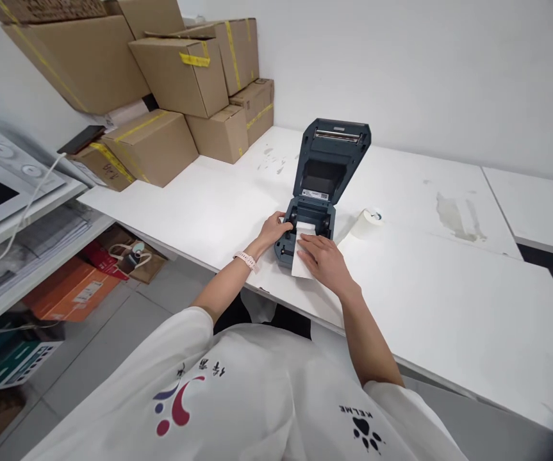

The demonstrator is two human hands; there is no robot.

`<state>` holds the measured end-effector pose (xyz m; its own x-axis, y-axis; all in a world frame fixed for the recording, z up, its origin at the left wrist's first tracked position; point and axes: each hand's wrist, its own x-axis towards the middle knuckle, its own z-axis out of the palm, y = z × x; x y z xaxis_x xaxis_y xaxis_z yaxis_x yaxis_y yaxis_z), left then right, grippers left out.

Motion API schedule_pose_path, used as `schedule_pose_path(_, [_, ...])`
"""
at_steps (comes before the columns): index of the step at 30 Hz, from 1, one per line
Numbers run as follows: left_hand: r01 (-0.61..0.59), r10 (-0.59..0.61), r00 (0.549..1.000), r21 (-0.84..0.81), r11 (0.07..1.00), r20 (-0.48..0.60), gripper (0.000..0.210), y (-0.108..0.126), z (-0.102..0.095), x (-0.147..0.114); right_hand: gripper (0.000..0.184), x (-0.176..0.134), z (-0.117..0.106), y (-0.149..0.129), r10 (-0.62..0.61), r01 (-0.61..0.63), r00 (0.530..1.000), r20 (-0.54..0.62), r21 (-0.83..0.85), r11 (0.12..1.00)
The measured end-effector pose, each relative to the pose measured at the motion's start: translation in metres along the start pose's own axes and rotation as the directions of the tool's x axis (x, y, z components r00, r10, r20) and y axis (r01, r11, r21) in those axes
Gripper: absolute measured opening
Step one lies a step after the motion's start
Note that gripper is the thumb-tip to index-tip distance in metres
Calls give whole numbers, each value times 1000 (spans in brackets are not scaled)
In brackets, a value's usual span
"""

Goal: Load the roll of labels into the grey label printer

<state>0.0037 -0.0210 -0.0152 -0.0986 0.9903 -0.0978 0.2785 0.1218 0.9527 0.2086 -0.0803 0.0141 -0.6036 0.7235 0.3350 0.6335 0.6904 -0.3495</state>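
A dark blue-grey label printer (305, 200) stands on the white table with its lid (332, 160) raised. My left hand (274, 230) grips the left edge of the printer's base, its thumb over the inner side. From the bay, a white strip of label paper (302, 266) comes out over the front edge. My right hand (325, 259) is on this strip, fingers extended across it and thumb close to it; part of the strip is hidden beneath them. Just right of the printer lies a white paper roll (367, 224) with a loose end.
Cardboard boxes (180, 73) with yellow tape are stacked at the back left. A white appliance (4, 166) with knobs sits on a shelf at the left, its cable hanging down. The white table (449, 288) has grey stains and a front edge close to my body.
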Motion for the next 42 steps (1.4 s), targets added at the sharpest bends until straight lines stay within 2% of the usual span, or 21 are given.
schedule_pose_path(4, [-1, 2, 998, -25, 1000, 63, 48, 3, -2, -1, 40, -2, 15, -8, 36, -39, 997, -75, -36, 999])
schedule_pose_path(8, [25, -8, 989, -112, 993, 150, 58, 3, -2, 0, 38, 4, 21, -16, 61, -65, 994, -96, -40, 997])
schedule_pose_path(12, [46, -19, 986, -161, 986, 165, 59, 2, -1, 1, 34, 5, 24, -21, 81, -85, 986, -148, -26, 996])
schedule_pose_path(19, [81, -46, 980, -175, 981, 195, 64, 5, -2, 1, 20, 5, 30, -18, 81, -53, 965, -251, 117, 992])
schedule_pose_path(24, [122, -86, 972, -157, 980, 220, 73, 9, -4, 1, 22, 3, 28, -24, 110, -48, 951, -288, 216, 975])
schedule_pose_path(26, [136, -98, 969, -157, 978, 225, 76, 10, -4, 2, 22, 2, 23, -26, 145, -53, 952, -270, 321, 946])
schedule_pose_path(28, [138, -100, 970, -164, 977, 223, 79, 8, -4, 4, 23, 5, 13, -22, 210, -60, 929, -306, 433, 899])
schedule_pose_path(29, [141, -100, 969, -170, 975, 227, 80, 7, -3, 5, 24, 8, 6, -16, 257, -69, 899, -355, 464, 883])
schedule_pose_path(31, [157, -112, 964, -177, 972, 242, 83, 4, -3, 7, 30, 22, -10, 4, 337, -90, 808, -484, 463, 882])
schedule_pose_path(33, [177, -128, 957, -174, 969, 261, 88, 2, -4, 8, 41, 45, -28, 33, 354, -107, 733, -581, 416, 903])
schedule_pose_path(35, [188, -137, 950, -167, 968, 280, 93, 1, -5, 8, 55, 77, -45, 64, 329, -95, 732, -596, 389, 916])
schedule_pose_path(38, [196, -139, 941, -163, 967, 309, 98, 3, -8, 7, 66, 130, -69, 98, 323, -87, 779, -538, 418, 904])
schedule_pose_path(40, [202, -141, 937, -167, 965, 318, 100, 4, -10, 5, 72, 159, -84, 105, 357, -125, 808, -469, 455, 882])
schedule_pose_path(42, [205, -142, 936, -171, 964, 322, 100, 3, -11, 4, 83, 174, -97, 99, 408, -178, 801, -437, 477, 861])
